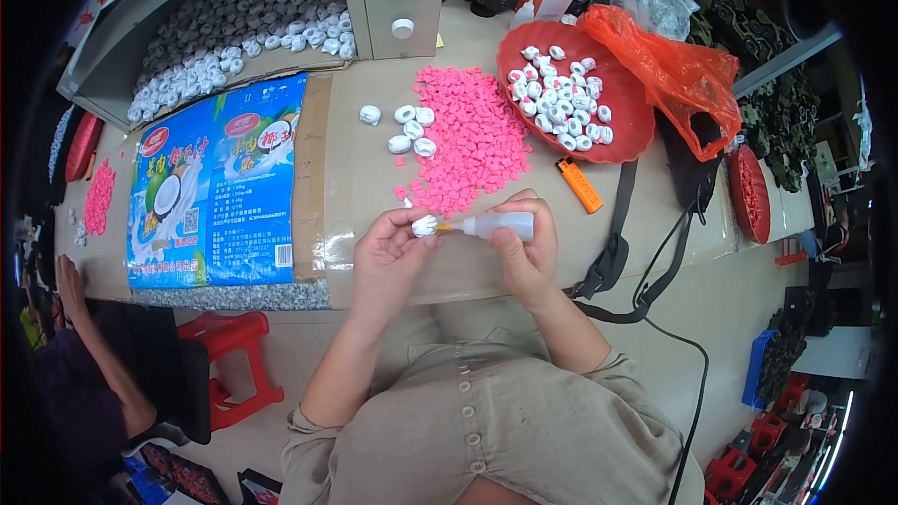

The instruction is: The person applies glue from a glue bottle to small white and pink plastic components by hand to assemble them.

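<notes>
Between the fingertips of my left hand (385, 254) is a small white moulded piece (425, 225), rounded and ridged. My right hand (529, 257) grips a translucent squeeze bottle (505, 225) lying sideways, its thin amber nozzle (445, 225) pointing left and meeting the white piece, or nearly so. Whether anything is coming out of the tip, I cannot tell. Just beyond my hands spreads a pile of small flat pink pieces (472, 136). Several white pieces (400, 145) sit at its left side. A red scalloped bowl (631, 136) to the right holds many white pieces with pink spots.
An orange lighter (580, 186) lies below the bowl, near a black strap (613, 257). A red plastic bag (669, 70) drapes over the bowl's rim. Left is a blue printed cardboard sheet (220, 192); behind it, a grey housing (393, 14) shelters white pieces. Another person's arm (98, 337) rests far left.
</notes>
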`<state>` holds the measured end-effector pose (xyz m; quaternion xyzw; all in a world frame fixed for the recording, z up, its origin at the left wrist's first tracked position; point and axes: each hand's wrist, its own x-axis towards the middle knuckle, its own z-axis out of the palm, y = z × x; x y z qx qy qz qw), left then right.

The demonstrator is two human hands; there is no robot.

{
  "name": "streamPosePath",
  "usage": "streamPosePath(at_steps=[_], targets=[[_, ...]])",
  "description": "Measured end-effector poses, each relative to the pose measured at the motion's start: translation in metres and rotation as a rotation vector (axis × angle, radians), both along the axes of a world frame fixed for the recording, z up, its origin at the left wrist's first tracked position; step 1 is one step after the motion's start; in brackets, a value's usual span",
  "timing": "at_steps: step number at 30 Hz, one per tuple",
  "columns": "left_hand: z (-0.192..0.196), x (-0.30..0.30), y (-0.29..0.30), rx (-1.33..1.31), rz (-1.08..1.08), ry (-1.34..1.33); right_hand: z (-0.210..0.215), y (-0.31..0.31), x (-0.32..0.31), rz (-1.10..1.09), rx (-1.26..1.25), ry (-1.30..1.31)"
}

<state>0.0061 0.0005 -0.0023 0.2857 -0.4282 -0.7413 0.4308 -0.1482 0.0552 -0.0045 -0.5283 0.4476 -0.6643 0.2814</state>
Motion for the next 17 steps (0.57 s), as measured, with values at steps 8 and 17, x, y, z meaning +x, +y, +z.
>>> streamPosePath(at_steps=[8,17], targets=[[0.0023,-0.001,0.0001,0.024,0.009,-0.015,-0.0007,-0.0013,0.0031,-0.057,-0.066,0.092],[0.0019,0.0005,-0.0003,0.012,0.002,-0.035,-0.0001,-0.0008,0.0026,-0.154,-0.195,0.355]])
